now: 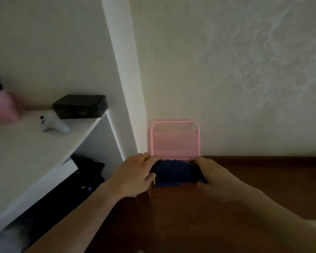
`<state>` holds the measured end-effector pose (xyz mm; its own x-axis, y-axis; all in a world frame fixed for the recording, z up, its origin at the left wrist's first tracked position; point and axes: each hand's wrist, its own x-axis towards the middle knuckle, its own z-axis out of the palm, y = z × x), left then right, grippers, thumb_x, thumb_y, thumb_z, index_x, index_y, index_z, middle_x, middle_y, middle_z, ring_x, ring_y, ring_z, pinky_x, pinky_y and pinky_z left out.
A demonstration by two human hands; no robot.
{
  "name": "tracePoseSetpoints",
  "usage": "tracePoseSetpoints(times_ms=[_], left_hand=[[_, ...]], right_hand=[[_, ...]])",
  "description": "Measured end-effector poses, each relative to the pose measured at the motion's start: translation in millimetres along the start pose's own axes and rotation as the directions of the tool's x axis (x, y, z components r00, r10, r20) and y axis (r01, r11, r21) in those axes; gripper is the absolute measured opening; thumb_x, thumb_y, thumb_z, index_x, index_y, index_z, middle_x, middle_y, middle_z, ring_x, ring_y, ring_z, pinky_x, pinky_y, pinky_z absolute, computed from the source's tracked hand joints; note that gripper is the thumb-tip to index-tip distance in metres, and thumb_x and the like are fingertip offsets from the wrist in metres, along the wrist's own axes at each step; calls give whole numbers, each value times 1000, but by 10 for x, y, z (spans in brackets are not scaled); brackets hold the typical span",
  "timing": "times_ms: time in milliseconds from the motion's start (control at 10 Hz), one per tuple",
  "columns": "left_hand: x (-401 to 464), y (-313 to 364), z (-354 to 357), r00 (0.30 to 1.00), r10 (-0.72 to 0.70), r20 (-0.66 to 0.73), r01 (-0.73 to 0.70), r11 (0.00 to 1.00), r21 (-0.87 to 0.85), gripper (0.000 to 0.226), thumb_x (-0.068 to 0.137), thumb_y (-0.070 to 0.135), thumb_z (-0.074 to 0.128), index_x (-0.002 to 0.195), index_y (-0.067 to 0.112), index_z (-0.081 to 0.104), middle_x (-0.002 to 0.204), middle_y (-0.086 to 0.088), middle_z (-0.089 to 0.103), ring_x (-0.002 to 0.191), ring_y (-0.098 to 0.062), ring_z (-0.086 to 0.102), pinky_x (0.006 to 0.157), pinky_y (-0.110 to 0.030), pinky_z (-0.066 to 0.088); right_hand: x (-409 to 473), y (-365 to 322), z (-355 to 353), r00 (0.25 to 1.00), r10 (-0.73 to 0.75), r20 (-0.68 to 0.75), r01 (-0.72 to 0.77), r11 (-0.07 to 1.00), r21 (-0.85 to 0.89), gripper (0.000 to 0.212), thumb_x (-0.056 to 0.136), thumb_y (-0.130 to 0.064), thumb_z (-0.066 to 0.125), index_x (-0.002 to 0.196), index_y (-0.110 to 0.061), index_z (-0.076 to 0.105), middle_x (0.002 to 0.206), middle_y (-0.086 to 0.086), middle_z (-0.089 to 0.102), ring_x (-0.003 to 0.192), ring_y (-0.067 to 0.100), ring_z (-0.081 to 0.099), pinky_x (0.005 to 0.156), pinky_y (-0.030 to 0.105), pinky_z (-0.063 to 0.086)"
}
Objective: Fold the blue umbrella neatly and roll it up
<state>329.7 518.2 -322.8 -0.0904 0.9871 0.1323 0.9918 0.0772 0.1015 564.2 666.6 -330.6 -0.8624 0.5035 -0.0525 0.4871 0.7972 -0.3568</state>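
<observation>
The blue umbrella (175, 173) lies as a dark, bunched bundle on the brown wooden table (244, 179), close to the wall. My left hand (135, 174), with a gold ring, grips its left end, fingers curled over the top and thumb at the front. At the bundle's right end my right hand (212, 172) holds on the same way. The umbrella's ends are hidden under my hands.
A pink wire rack (175, 139) stands against the wall just behind the umbrella. To the left is a white shelf (26, 152) with a black case (79, 106), a white controller (53, 124) and a pink container (5, 106). Dark items lie under the shelf.
</observation>
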Motion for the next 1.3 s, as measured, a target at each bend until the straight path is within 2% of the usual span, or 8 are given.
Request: tracePoseSetpoints(times_ms=[100, 200, 600, 800, 1000, 1100, 1200, 1300], left_hand=[[690, -383, 735, 999, 12, 43, -16, 997, 76, 48, 99, 31, 51, 145, 28, 42, 120, 1, 61, 114, -20, 53, 99, -30, 39], [1493, -783, 1406, 996, -27, 87, 20, 997, 79, 51, 94, 20, 58, 143, 23, 45, 121, -3, 63, 112, -22, 55, 100, -32, 43], [3833, -2162, 3680, 952, -210, 222, 255, 946, -202, 48, 89, 9, 54, 138, 12, 51, 123, -20, 60, 114, -39, 54, 92, -47, 51], [3930, -2331, 4459, 896, -274, 350, 364, 905, -221, 40, 94, 13, 44, 132, 18, 55, 125, -15, 63, 109, -35, 57, 87, -39, 48], [3747, -2270, 4514, 951, -124, 284, 151, 986, -76, 52, 100, 48, 20, 123, 23, 60, 119, -3, 63, 108, -26, 60, 93, -45, 52], [3653, -2248, 4480, 969, -104, 223, 142, 976, -164, 50, 96, 62, 32, 118, 29, 64, 110, 5, 62, 103, -16, 59, 86, -41, 53], [3585, -2244, 4439, 978, -73, 196, 96, 989, -109, 27, 101, 39, 48, 108, 21, 67, 97, -1, 66, 93, -23, 66, 77, -40, 57], [3563, -2164, 4288, 982, -102, 160, 108, 994, -31, 29, 102, 38, 46, 110, 17, 64, 95, -4, 65, 88, -26, 65, 79, -40, 55]], right_hand=[[748, 518, 327, 996, 89, 32, -86, 993, -80, 49, 86, -22, 59, 132, -24, 40, 124, -2, 57, 104, 22, 61, 80, 35, 54], [1651, 1124, 670, 989, 145, -12, -145, 978, -148, 43, 88, -18, 59, 128, -26, 45, 121, 0, 62, 107, 22, 60, 89, 40, 54], [4259, 3048, 2001, 968, 222, -115, -231, 971, -66, 42, 84, -6, 62, 124, -18, 60, 116, 8, 67, 104, 30, 62, 84, 44, 56], [4509, 3397, 2478, 983, 182, 27, -182, 983, -9, 43, 82, -10, 58, 123, -20, 67, 107, 5, 73, 91, 23, 64, 73, 32, 54], [4358, 3477, 2566, 960, 153, 236, -137, 987, -83, 43, 104, -41, 35, 138, -24, 54, 130, 2, 65, 110, 21, 61, 96, 42, 51], [4365, 3469, 2553, 970, 114, 217, -94, 991, -97, 47, 95, -53, 52, 132, -25, 58, 119, -2, 64, 101, 17, 60, 88, 37, 54], [4332, 3380, 2553, 978, 111, 176, -73, 975, -208, 36, 94, -43, 58, 124, -24, 61, 111, 0, 64, 94, 16, 59, 81, 34, 53], [4237, 3238, 2491, 988, 149, 31, -137, 959, -249, 29, 94, -32, 60, 119, -20, 65, 108, 3, 65, 93, 19, 61, 81, 37, 57]])
